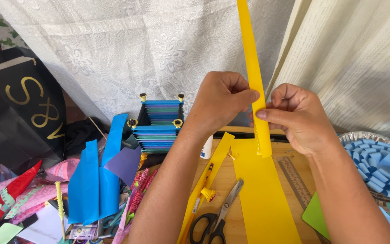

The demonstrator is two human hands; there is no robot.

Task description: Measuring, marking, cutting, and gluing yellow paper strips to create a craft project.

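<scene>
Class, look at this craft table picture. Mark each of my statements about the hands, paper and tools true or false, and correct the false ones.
1. Both hands pinch a narrow yellow paper strip. True: the left hand and the right hand grip it from either side.
2. The scissors are held in the right hand. False: they lie on the wooden table, near the left forearm.
3. A ruler lies to the right of the wide yellow sheet. True.
4. The folded blue paper lies on the yellow sheet. False: it stands apart, left of the arms.
5. The pencil is red. False: it is yellow.
</scene>
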